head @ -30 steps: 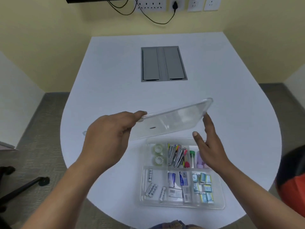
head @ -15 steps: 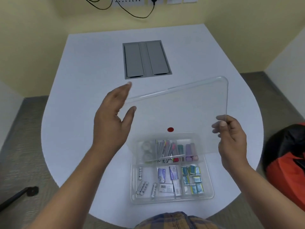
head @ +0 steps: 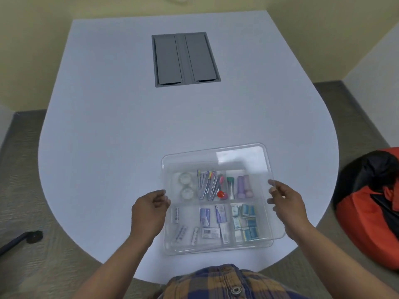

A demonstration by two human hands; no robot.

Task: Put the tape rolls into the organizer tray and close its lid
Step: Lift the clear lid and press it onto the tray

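A clear plastic organizer tray (head: 218,249) stands near the front edge of the white table. Two clear tape rolls (head: 185,185) lie in its back left compartment. A clear lid (head: 241,156) with a red dot lies flat just over the tray, shifted slightly to the back and right of it. My left hand (head: 149,210) pinches the lid's left edge. My right hand (head: 285,201) holds its right edge. Other compartments hold pens, tubes, batteries and small packets, seen through the lid.
The white table (head: 129,126) has a grey cable hatch (head: 185,59) set into its far middle. A black and orange bag (head: 371,203) lies on the floor at the right. A chair leg (head: 19,239) shows at the lower left.
The lid has come down from a tilted, raised position to lie nearly flat over the tray. Both hands moved down and nearer, now gripping its left and right edges.
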